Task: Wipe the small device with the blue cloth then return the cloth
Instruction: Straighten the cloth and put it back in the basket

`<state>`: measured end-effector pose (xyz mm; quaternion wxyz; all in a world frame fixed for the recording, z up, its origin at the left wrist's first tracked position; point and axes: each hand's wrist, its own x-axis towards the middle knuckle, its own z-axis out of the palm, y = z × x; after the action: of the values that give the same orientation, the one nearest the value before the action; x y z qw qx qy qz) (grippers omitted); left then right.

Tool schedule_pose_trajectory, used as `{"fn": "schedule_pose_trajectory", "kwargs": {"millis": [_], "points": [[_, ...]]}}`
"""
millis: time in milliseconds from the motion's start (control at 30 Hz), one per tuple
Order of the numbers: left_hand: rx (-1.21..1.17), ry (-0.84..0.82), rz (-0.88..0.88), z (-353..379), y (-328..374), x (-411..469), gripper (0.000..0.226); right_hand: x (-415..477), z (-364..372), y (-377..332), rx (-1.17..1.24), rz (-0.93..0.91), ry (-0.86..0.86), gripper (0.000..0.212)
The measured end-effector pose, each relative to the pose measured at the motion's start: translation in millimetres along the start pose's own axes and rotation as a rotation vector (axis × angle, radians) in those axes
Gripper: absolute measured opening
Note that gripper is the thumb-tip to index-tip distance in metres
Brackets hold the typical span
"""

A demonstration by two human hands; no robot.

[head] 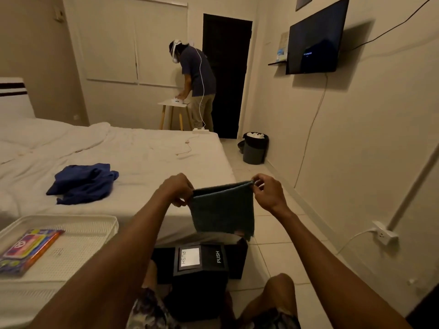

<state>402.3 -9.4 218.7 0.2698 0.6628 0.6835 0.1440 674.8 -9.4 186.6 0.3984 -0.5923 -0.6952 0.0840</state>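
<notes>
I hold a blue-grey cloth (pixel 223 210) up in front of me, folded so it hangs down as a rough square. My left hand (pixel 177 189) pinches its upper left corner and my right hand (pixel 267 193) pinches its upper right corner. The cloth hangs in the air above a black bin with a swing lid marked PUSH (pixel 200 258) that stands between my knees. I cannot pick out the small device in this view.
A white bed (pixel 133 160) lies to the left with a dark blue garment (pixel 83 182) on it. A white perforated tray (pixel 78 236) with a colourful packet (pixel 26 251) is at lower left. Another person stands at a small table (pixel 173 104). A waste bin (pixel 255 150) and wall socket (pixel 384 233) are on the right.
</notes>
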Motion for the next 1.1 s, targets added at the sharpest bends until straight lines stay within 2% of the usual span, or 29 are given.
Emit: {"fn": "schedule_pose_trajectory", "kwargs": {"millis": [167, 333, 433, 533, 600, 800, 967, 1100], "points": [[-0.156, -0.171, -0.158, -67, 10, -6, 0.027, 9, 8, -32, -0.05, -0.068, 0.047, 0.015], [-0.436, -0.127, -0.21, -107, -27, 2, 0.022, 29, 26, -65, 0.034, -0.064, 0.023, 0.018], [-0.522, -0.094, -0.131, -122, -54, 1, 0.029, 43, 45, -80, 0.081, -0.055, -0.004, 0.021], [-0.384, -0.052, -0.024, -132, -80, -6, 0.039, 57, 66, -97, 0.104, -0.079, -0.021, 0.023], [-0.261, 0.019, 0.038, -134, -98, -10, 0.037, 64, 86, -108, 0.123, -0.088, -0.043, 0.023], [-0.261, 0.259, 0.182, -139, -171, -8, 0.028, 74, 149, -144, 0.175, -0.121, -0.138, 0.021], [-0.022, 0.505, 0.114, -170, -226, -15, 0.022, 80, 200, -193, 0.218, -0.162, -0.211, 0.019], [-0.005, 0.515, -0.007, -205, -269, -21, 0.025, 76, 239, -236, 0.28, -0.218, -0.261, 0.017]]}}
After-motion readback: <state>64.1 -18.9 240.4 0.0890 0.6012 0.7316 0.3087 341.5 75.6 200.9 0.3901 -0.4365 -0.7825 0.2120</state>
